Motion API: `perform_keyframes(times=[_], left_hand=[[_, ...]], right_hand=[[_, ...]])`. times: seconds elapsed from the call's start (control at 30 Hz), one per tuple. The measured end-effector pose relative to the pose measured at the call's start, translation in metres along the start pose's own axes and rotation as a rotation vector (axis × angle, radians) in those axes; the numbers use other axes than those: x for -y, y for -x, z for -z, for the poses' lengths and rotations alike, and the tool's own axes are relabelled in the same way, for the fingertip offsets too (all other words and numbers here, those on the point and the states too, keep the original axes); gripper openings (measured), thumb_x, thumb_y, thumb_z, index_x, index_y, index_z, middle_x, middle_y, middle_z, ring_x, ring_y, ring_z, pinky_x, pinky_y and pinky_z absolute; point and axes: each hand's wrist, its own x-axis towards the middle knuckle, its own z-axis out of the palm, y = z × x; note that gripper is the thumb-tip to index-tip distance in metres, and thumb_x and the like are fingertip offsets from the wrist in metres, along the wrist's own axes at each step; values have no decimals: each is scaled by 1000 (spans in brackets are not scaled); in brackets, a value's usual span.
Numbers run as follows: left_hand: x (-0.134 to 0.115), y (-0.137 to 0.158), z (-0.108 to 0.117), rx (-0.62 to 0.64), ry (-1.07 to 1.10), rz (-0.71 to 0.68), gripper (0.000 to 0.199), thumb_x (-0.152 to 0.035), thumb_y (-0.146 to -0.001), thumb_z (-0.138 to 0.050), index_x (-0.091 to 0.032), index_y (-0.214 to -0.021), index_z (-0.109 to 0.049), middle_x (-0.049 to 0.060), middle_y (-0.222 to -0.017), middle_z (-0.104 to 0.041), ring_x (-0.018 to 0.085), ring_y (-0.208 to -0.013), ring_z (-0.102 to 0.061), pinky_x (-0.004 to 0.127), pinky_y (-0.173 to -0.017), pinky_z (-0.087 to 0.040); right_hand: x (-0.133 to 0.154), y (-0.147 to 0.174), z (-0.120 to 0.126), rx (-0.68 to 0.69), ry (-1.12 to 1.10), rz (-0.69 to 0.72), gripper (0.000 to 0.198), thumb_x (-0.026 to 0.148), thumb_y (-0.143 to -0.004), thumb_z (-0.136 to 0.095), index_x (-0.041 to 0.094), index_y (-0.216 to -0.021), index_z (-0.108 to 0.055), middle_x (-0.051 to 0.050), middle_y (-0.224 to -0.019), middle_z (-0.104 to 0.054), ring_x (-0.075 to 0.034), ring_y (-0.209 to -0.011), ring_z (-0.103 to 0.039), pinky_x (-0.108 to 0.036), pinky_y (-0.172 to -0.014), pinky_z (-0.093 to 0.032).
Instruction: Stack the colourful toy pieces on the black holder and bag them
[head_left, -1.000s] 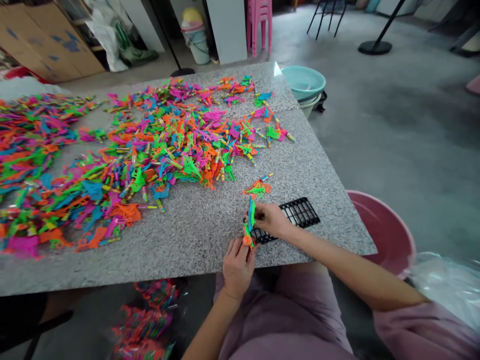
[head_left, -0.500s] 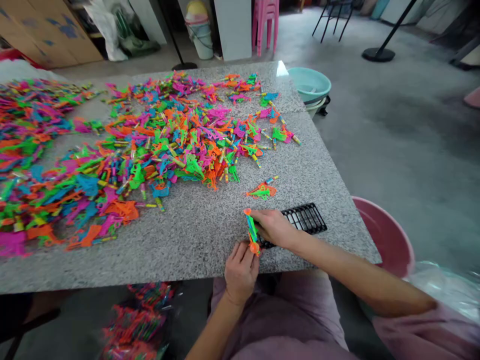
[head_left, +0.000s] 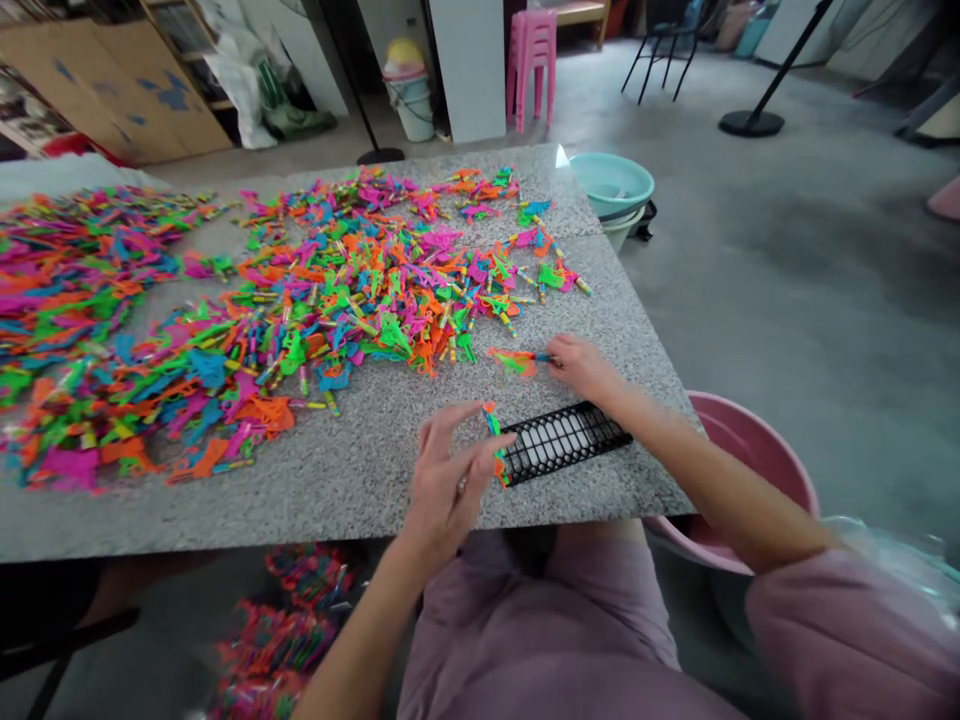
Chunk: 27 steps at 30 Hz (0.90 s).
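My right hand (head_left: 585, 368) pinches the tube ends of a small bunch of gun-shaped plastic toys (head_left: 516, 362), orange and green, which look slightly blurred over the tabletop. Below it lies a black plastic rack (head_left: 555, 440) with rows of slots, several pale in the middle. At the rack's left end stands a row of gun-shaped toys (head_left: 495, 425) in orange, blue and green, partly covered by my fingers. My left hand (head_left: 446, 475) is beside that row with its fingers spread, the index finger reaching over the rack's edge.
A large heap of bright gun-shaped toys (head_left: 375, 290) covers the left and far side of the speckled stone table (head_left: 360, 500). A pink tub (head_left: 780, 470) stands off the right edge, a light blue basin (head_left: 611, 180) beyond the far corner. Bagged toys (head_left: 285, 630) lie below the front edge.
My right hand has left the rack, moved up and right, and taken hold of the small toy bunch. My left hand has spread its fingers beside the row. The view has shifted slightly.
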Motion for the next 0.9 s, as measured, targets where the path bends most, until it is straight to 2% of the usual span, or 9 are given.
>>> perform_keyframes(times=[0.1, 0.17, 0.23, 0.33, 0.43, 0.53, 0.67, 0.8, 0.9], left_hand=[[10, -27, -9, 99, 93, 20, 31, -36, -98, -47, -26, -98, -76, 8, -128, -56, 23, -120, -53, 42, -105, -42], [18, -32, -16, 125, 123, 44, 34, -42, -97, -48, -25, -95, -77, 9, -126, -58, 22, -117, -56, 40, -103, -45], [24, -29, -19, 132, 149, 72, 43, -46, -99, -40, -24, -96, -77, 10, -125, -59, 22, -116, -57, 37, -100, -47], [27, -22, -22, 134, 168, 111, 48, -47, -101, -34, -23, -99, -76, 10, -125, -60, 21, -115, -58, 35, -97, -49], [26, -18, -25, 146, 186, 123, 43, -47, -98, -41, -24, -100, -77, 10, -129, -59, 22, -117, -58, 35, -97, -49], [26, -16, -28, 165, 201, 134, 40, -48, -98, -43, -26, -109, -74, 10, -134, -58, 24, -122, -57, 38, -100, -48], [24, -14, -31, 158, 193, 168, 38, -44, -98, -44, -27, -119, -69, 8, -143, -53, 25, -135, -46, 42, -111, -39], [21, -12, -32, 129, 170, 203, 38, -43, -98, -43, -27, -123, -66, 7, -144, -53, 25, -138, -43, 44, -114, -34], [20, -10, -32, 102, 158, 219, 40, -43, -98, -43, -26, -127, -64, 8, -143, -54, 25, -140, -40, 45, -116, -32]], right_hand=[[29, 54, -12, -112, -547, -247, 17, 25, -83, -59, 18, -98, -57, 0, -75, -61, -15, -62, -58, -27, -61, -47], [54, 92, -26, -20, -916, -218, 25, 31, -82, -61, 20, -104, -53, -1, -85, -64, -14, -61, -60, -27, -57, -49], [75, 118, -41, 63, -1038, -181, 18, 32, -85, -58, 20, -99, -57, -2, -87, -65, -15, -64, -63, -27, -59, -51], [90, 132, -55, 71, -846, -194, 11, 29, -86, -59, 20, -91, -63, -2, -78, -67, -17, -69, -64, -28, -65, -50], [88, 128, -59, 66, -533, -219, 11, 29, -84, -64, 19, -89, -65, -4, -78, -69, -19, -73, -64, -28, -67, -47], [84, 122, -53, 143, -348, -129, 12, 27, -86, -64, 18, -92, -65, -7, -84, -70, -21, -79, -65, -27, -70, -45], [93, 113, -37, 266, -278, -24, 13, 19, -87, -62, 17, -100, -62, -8, -95, -71, -20, -89, -66, -25, -75, -44], [111, 102, -19, 379, -182, -72, 16, 14, -90, -56, 17, -105, -62, -10, -95, -72, -21, -86, -68, -26, -74, -43], [118, 100, -16, 391, -163, -95, 18, 11, -90, -53, 16, -105, -62, -12, -98, -72, -21, -89, -67, -26, -75, -42]])
